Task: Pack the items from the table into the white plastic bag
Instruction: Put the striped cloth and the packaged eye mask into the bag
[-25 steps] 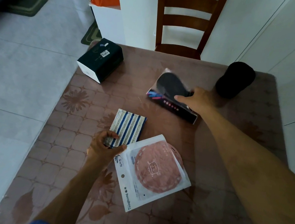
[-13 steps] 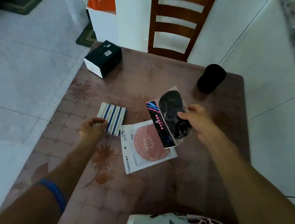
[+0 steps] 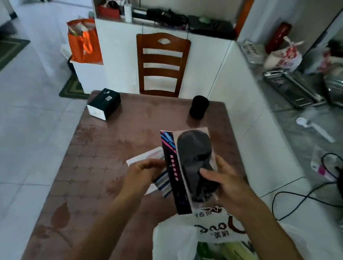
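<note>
My right hand point(image 3: 227, 185) grips a clear packet with a black item inside point(image 3: 190, 159) and holds it upright above the mouth of the white plastic bag point(image 3: 176, 246) at the table's near edge. My left hand point(image 3: 142, 172) holds the blue-striped cloth point(image 3: 163, 182), lifted just left of the packet. The white pouch with a pink round pad point(image 3: 148, 156) lies on the table behind my left hand, mostly hidden. Something green and yellow shows inside the bag.
A black-and-white box point(image 3: 103, 106) sits at the table's far left corner and a black cylinder point(image 3: 199, 107) at the far right. A wooden chair point(image 3: 161, 64) stands behind the brown table point(image 3: 98, 164). A counter with cables runs along the right.
My right hand has lifted the black-item packet off the table and brought it over the bag. My left hand has picked up the striped cloth and moved it right. The view has tilted up.
</note>
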